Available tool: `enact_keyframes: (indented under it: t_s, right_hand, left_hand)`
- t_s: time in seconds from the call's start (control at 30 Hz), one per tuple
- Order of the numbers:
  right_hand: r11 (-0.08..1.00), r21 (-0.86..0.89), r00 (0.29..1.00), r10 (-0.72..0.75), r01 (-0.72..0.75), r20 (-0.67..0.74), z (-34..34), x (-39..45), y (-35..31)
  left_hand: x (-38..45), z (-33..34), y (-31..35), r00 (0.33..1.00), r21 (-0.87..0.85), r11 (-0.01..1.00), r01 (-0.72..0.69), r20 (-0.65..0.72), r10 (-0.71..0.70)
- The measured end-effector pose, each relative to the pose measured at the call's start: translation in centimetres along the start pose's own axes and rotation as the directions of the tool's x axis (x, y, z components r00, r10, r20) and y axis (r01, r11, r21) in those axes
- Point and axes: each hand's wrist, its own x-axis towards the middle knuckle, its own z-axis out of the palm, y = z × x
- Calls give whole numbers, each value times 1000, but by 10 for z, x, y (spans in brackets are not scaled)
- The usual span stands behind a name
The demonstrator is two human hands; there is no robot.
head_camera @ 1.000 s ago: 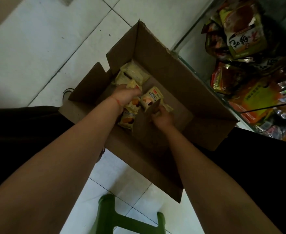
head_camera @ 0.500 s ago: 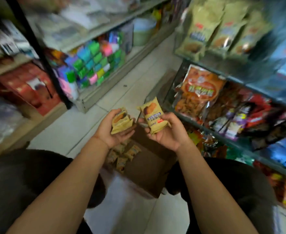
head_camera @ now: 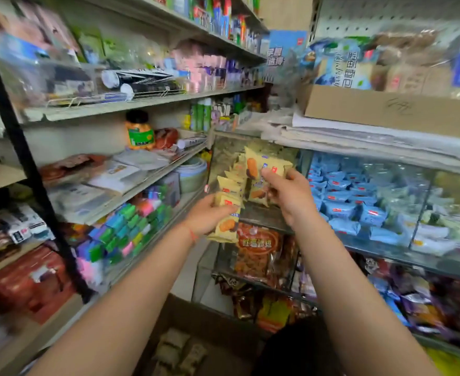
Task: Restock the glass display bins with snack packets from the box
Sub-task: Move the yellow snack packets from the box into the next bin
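Both grips are clamped on snacks! The left hand (head_camera: 207,217) curls round a fan of crinkly yellow snack packets (head_camera: 227,207), thumb pressed over the top one, a thin red string round the wrist. The right hand (head_camera: 288,196) pinches more of the same glossy yellow packets (head_camera: 264,166) between thumb and fingers, raised at the open front edge of the glass display bin (head_camera: 223,156), which already shows a row of matching yellow packets standing on edge behind its clear pane. Just beside it, across a glass divider, sits a bin heaped with puffy blue pillow packs (head_camera: 343,202). Below the hands a shiny red-orange bag (head_camera: 258,245) leans in the lower glass bin. Down at the bottom edge of the view, the brown cardboard box (head_camera: 212,327) lies open on the floor, a few pale packets in it, blurred.
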Motion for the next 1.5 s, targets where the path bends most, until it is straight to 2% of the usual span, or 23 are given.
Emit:
enact_keyframes:
  t_s: [0.07,0.13,0.23,0.33,0.5,0.6,0.8,1.07,1.2,1.27,1.33,1.4,1.47,1.5]
  right_hand:
    - [956,-289,993,-72,41,-96,-3,22,-3]
    - [846,-532,985,-114,28,-129,-3,41,2]
    - [744,-668,986,-97,-21,-139,0,67,20]
    - [691,-718,986,-48,-84,-162,2,83,36]
    - [717,-688,981,-34,-110,-192,4,101,55]
    - [715,-682,982,33,-155,-188,5,113,66]
    - [639,-744,980,117,-196,-158,6,129,75]
    - [623,-755,979,130,-204,-157,3,127,69]
    - [637,-758,983,-2,-140,-183,7,116,53]
    - [718,-695,987,-101,-14,-125,9,103,40]
    - [822,-565,996,-92,73,-5,12,86,23]
    - [895,-446,970,120,-13,213,14,65,9]
    - [885,-459,852,302,-83,429,14,52,5]
    - [885,-456,801,340,-96,492,14,49,6]
  left_hand:
    - [13,9,5,999,161,986,-44,29,40]
    - [25,13,2,998,304,951,-55,54,41]
    - [37,9,0,997,395,919,-10,80,-23]
    - [47,-2,-2,990,400,916,41,110,-92]
    - [61,-14,1,976,463,885,48,168,-141]
    - [69,-16,1,964,488,871,49,207,-170]
    - [70,-16,5,952,460,882,103,212,-221]
    - [68,-21,3,943,429,896,112,239,-232]
    - [66,-21,2,946,341,935,100,258,-195]
    - [62,-19,9,961,211,975,76,247,-129]
    - [63,-17,15,981,81,995,58,178,-72]
    - [66,-14,21,997,-30,999,18,77,-16]
    - [72,-10,25,996,-49,997,-67,-55,64]
    - [73,-6,26,985,-22,993,-118,-130,114]
